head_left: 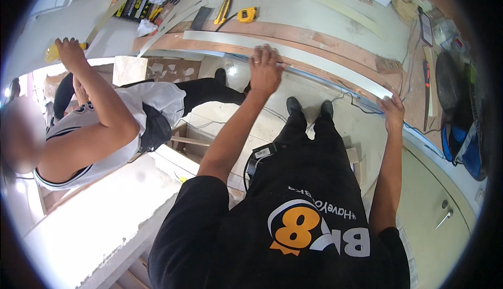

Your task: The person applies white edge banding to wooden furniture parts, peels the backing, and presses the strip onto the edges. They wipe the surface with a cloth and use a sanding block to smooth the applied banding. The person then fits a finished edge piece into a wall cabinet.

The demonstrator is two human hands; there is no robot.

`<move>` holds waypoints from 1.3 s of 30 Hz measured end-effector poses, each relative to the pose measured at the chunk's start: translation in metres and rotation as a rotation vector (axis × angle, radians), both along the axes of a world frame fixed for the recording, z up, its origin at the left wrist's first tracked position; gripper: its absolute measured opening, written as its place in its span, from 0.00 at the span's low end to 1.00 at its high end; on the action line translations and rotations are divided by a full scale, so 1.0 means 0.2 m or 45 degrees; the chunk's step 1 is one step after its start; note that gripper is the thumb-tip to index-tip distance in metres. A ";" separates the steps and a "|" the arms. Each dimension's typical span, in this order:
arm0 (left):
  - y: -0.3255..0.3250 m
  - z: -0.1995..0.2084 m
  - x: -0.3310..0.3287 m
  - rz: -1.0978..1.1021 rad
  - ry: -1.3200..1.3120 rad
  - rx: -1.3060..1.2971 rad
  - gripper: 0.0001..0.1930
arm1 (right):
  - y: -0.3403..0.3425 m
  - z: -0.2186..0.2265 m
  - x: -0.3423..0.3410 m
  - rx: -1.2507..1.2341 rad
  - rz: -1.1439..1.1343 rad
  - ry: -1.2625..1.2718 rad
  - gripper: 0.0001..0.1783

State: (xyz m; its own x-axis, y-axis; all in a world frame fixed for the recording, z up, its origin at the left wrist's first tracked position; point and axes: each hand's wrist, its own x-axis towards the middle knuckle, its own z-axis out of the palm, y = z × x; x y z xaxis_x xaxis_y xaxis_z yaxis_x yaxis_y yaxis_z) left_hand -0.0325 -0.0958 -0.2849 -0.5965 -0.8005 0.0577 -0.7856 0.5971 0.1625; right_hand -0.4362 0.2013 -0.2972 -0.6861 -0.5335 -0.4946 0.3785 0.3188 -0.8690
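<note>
Pale, tool-strewn bench (325, 22), bearing one yellow, rounded tape measure (247, 14). Item: long, narrow white strip (314, 63), nearer us than the tape measure; long axis left-right, right end slanting toward us. Left hand (266, 71): fingers nearly straight over it. Right hand (393, 112): fingers bent at its end; pinching, we cannot tell. We should press evenly.

Tape measure (246, 14) behind the strip (314, 63)
</note>
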 end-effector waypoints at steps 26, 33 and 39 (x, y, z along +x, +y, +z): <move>-0.07 0.03 -0.04 0.086 0.105 0.131 0.33 | -0.01 0.12 0.01 -0.009 0.043 0.186 0.20; -0.29 0.08 -0.06 -0.093 -0.068 0.031 0.31 | -0.03 0.29 0.00 -0.103 0.081 0.238 0.18; -0.37 0.09 -0.07 -0.141 0.035 0.083 0.30 | -0.07 0.42 0.01 -0.187 0.090 0.261 0.16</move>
State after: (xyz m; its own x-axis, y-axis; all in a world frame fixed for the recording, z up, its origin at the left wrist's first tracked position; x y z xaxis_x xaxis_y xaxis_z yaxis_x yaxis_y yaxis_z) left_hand -0.0459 -0.1694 -0.2666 -0.6806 -0.7322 0.0255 -0.7099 0.6677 0.2241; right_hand -0.4339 0.1878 -0.2139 -0.7223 -0.6398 -0.2625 0.1707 0.2029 -0.9642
